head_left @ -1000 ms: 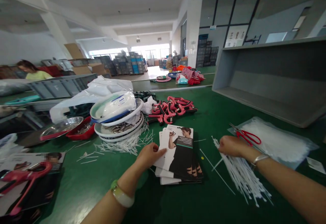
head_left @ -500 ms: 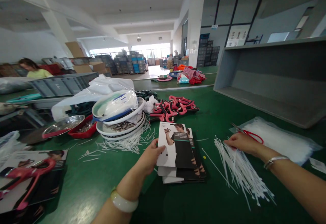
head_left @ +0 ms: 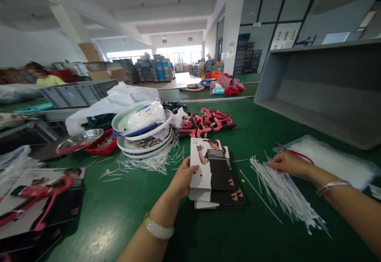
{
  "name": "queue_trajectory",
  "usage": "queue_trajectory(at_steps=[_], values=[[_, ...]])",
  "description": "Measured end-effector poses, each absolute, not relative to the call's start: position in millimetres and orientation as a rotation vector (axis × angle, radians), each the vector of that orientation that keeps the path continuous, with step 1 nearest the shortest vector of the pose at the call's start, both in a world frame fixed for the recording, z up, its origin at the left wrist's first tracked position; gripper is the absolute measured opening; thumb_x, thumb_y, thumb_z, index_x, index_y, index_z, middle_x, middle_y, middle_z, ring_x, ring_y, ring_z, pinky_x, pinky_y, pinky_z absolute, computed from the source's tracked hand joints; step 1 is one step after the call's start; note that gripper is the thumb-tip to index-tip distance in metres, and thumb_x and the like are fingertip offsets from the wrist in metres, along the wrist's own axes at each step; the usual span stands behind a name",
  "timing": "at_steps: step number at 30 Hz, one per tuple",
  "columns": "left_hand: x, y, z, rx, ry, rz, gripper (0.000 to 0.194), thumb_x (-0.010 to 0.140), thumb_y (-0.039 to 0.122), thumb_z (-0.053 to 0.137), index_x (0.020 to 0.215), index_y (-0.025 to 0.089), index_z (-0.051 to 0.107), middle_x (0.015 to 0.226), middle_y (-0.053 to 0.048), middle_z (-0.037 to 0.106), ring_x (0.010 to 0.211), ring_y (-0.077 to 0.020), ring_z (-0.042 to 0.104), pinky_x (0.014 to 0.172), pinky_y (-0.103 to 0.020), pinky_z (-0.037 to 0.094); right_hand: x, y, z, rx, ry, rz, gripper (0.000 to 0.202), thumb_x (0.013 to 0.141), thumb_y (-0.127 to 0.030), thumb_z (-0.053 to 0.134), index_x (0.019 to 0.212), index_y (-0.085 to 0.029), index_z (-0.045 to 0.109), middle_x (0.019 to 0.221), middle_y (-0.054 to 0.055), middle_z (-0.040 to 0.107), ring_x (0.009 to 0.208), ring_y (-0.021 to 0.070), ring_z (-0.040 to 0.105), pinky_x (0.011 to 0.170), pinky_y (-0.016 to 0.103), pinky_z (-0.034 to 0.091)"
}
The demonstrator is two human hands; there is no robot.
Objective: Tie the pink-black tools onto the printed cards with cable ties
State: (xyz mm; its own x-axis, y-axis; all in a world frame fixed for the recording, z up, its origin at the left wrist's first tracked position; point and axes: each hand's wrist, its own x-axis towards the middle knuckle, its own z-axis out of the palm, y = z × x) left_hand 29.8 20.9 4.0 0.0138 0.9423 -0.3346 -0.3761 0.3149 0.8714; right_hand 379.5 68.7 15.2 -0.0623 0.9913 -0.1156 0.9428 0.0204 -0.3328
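Observation:
A small stack of printed cards (head_left: 205, 174) lies on the green table, slightly right of centre. My left hand (head_left: 182, 178) grips the left edge of the top card, thumb on its face. To the right is a loose bundle of white zip ties (head_left: 293, 196). The fingers of my right hand (head_left: 285, 163) are pinched together at the bundle's upper end; what lies between the fingertips is too small to make out. Red-handled scissors (head_left: 300, 155) rest just behind my right hand, on a clear bag of white material (head_left: 333, 162).
Pink and black hand grips (head_left: 208, 122) are piled behind the cards. Stacked round trays (head_left: 143, 145) and a red dish (head_left: 102, 143) stand left of them. A grey bin (head_left: 321, 91) lies at the back right. More cards with a pink grip (head_left: 44, 198) lie at the left.
The whole view has shifted a little, moving the table's contents rightward and up. My left hand stays on the card, and my right hand remains at the zip ties.

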Motion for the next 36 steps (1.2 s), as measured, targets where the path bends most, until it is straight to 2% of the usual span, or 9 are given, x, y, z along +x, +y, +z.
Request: queue_trajectory(at_steps=[2,5,8,12,15,21,29,33,36], values=[[29.2,21.3,4.1,0.626,1.107,1.153,0.048,0.071,0.011,0.057,0.117,0.018,0.045,0.069,-0.001,0.065,0.051,-0.015,0.059,0.051,-0.025,0.047,387.1,70.3,21.7,-2.027,-2.001,0.514,0.034,0.069,-0.048,0.056,0.052,-0.019,0.059,0.05,0.001,0.06,0.051,0.0145,0.054,0.051,0.025,0.037],[28.7,22.0,2.9,0.586,1.085,1.154,0.043,0.073,0.014,0.055,0.115,0.017,0.045,0.067,-0.001,0.063,0.052,-0.0165,0.06,0.051,-0.027,0.048,385.1,66.5,40.2,-2.031,-1.759,0.405,0.027,0.07,-0.044,0.057,0.064,-0.018,0.063,0.06,0.004,0.064,0.058,0.0168,0.057,0.055,0.027,0.038],[28.6,20.4,1.8,0.559,1.044,1.158,0.043,0.07,0.012,0.058,0.112,0.017,0.046,0.071,-0.003,0.065,0.056,-0.017,0.061,0.055,-0.028,0.048,369.9,56.3,60.5,-1.897,-1.515,0.361,0.029,0.071,-0.046,0.059,0.07,-0.017,0.062,0.062,0.004,0.063,0.056,0.015,0.054,0.052,0.027,0.038],[31.6,13.1,6.8,0.598,0.889,1.185,0.054,0.064,0.011,0.065,0.115,0.018,0.048,0.088,-0.006,0.069,0.069,-0.0189,0.065,0.066,-0.031,0.05,338.6,40.6,73.6,-1.46,-1.21,0.655,0.041,0.061,-0.057,0.068,0.072,-0.019,0.054,0.057,-0.003,0.053,0.043,0.0071,0.041,0.038,0.02,0.027],[35.9,5.6,14.8,0.601,0.812,1.171,0.061,0.064,0.01,0.066,0.121,0.02,0.045,0.098,-0.007,0.068,0.076,-0.0206,0.066,0.071,-0.032,0.05,312.3,32.1,72.0,-1.278,-1.145,0.88,0.044,0.058,-0.055,0.073,0.071,-0.018,0.052,0.057,-0.004,0.051,0.041,0.0039,0.037,0.035,0.016,0.023],[41.8,-2.5,18.3,0.459,0.825,1.19,0.06,0.07,0.011,0.058,0.125,0.024,0.041,0.096,-0.005,0.067,0.072,-0.019,0.065,0.07,-0.033,0.05,269.2,23.3,64.2,-1.136,-1.053,1.123,0.04,0.061,-0.049,0.074,0.068,-0.018,0.049,0.058,-0.006,0.052,0.04,0.0027,0.037,0.035,0.014,0.022],[40.4,-3.7,11.8,0.458,0.786,1.199,0.049,0.073,0.022,0.066,0.118,0.019,0.047,0.087,-0.005,0.067,0.065,-0.0177,0.063,0.067,-0.031,0.049,235.3,20.1,59.2,-1.186,-1.058,1.291,0.045,0.058,-0.053,0.074,0.067,-0.017,0.047,0.056,-0.006,0.048,0.041,0.0028,0.035,0.034,0.013,0.017],[38.4,-2.8,6.8,0.462,0.784,1.202,0.046,0.072,0.026,0.068,0.114,0.017,0.05,0.084,-0.006,0.068,0.064,-0.0183,0.063,0.064,-0.031,0.049,226.0,18.8,52.9,-1.183,-1.166,1.253,0.041,0.067,-0.055,0.068,0.07,-0.018,0.05,0.052,-0.007,0.043,0.042,0.004,0.032,0.036,0.013,0.017],[37.8,-1.4,3.3,0.451,0.769,1.222,0.046,0.071,0.026,0.069,0.113,0.017,0.051,0.084,-0.005,0.067,0.065,-0.0189,0.064,0.063,-0.031,0.049,221.1,12.9,52.7,-1.105,-1.305,1.025,0.033,0.076,-0.052,0.061,0.074,-0.02,0.052,0.056,-0.005,0.048,0.045,0.0061,0.037,0.039,0.016,0.025]])
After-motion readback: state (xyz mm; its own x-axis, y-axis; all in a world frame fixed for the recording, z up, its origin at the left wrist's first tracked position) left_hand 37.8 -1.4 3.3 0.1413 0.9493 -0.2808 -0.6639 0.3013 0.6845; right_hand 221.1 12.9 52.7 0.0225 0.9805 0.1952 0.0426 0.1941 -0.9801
